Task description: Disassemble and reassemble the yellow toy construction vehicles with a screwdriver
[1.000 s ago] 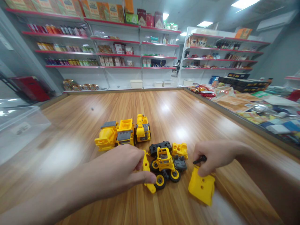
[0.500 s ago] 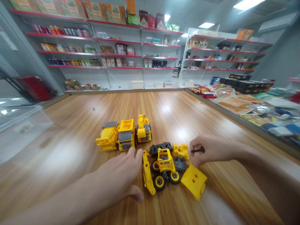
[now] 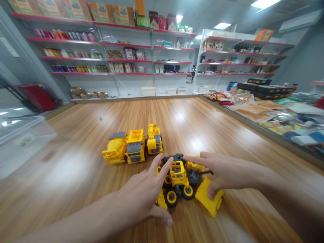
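Observation:
My left hand (image 3: 145, 187) is open, fingers spread over a long yellow toy arm piece (image 3: 161, 200) that it partly covers; its fingertips reach the black chassis piece (image 3: 177, 157). My right hand (image 3: 217, 170) keeps a small black rod-like tool (image 3: 207, 172) under its curled fingers, while its index finger stretches towards the chassis piece. The right thumb lies over a yellow bucket piece (image 3: 209, 199). Between the hands sits a yellow cab frame (image 3: 177, 172) with black-tyred wheels (image 3: 172, 197). Beside it are a grey part (image 3: 194, 177) and a partly hidden yellow block (image 3: 194, 166).
A toy mixer truck (image 3: 115, 148), a dump truck (image 3: 136, 146) and another yellow vehicle (image 3: 155, 140) stand behind the parts. A clear plastic bin (image 3: 27, 135) is at the left. Packaged goods (image 3: 255, 111) lie along the right edge; stocked shelves (image 3: 126, 60) line the back.
Both hands have moved inwards over the loose parts. My right hand has gone left with the black tool, extending its index finger; my left hand now covers most of the yellow arm piece.

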The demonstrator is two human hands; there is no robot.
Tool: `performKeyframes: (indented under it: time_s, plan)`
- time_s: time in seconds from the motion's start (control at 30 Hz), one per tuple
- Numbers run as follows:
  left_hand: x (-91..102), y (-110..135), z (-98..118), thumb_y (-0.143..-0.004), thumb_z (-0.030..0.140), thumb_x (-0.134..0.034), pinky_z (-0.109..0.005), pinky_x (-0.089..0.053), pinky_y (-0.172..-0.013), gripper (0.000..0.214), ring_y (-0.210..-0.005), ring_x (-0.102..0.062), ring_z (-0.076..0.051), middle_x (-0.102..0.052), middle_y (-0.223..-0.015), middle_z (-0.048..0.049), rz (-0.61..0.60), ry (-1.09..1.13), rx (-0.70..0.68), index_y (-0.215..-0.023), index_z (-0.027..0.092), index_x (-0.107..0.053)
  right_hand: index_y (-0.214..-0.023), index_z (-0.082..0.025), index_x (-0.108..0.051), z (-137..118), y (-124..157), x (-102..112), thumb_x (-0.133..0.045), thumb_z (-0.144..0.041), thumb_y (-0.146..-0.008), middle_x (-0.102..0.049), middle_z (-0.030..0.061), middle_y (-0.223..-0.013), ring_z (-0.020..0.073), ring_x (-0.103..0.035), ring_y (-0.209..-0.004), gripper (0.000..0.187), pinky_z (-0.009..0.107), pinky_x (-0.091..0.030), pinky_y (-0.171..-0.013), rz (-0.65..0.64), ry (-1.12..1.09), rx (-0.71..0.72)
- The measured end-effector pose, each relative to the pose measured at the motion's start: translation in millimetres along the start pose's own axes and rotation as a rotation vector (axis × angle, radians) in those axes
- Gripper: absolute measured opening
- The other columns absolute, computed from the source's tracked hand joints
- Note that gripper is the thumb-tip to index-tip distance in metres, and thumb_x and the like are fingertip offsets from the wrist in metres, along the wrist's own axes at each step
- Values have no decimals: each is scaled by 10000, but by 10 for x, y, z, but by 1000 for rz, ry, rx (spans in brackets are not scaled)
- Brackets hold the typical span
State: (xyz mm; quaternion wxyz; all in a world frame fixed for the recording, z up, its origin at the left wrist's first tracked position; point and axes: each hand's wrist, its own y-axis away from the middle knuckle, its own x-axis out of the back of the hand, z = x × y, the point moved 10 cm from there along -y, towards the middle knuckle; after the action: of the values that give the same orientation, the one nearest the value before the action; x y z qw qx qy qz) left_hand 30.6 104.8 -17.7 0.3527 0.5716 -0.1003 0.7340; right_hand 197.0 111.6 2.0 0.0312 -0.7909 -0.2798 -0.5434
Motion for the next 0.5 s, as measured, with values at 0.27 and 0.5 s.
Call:
performKeyframes:
  time_s: [0.27, 0.5]
  plan:
    - [23, -5, -24, -524, 621, -788, -508, -477, -976, 1337, -1288, -470, -440, -94, -1598, -211, 69, -17, -10, -1537, 285, 17, -1004, -231, -685, -198, 32, 180, -675, -279, -783, -661, 25, -860, 186, -598, -771, 226, 255, -403, -635, 79, -2, 100]
    - [225, 21, 113, -491, 712, -757, -576, -365, -1063, 1319, -1368, -328, -440, -282, -1531, -239, 238, -132, -131, -1535, 204, -130, -1117, -219, -641, -348, 416, 164, -454, -105, -895, -642, 57, -906, 190, -601, -868, 312, 309, -474, -749, 431, -17, 214]
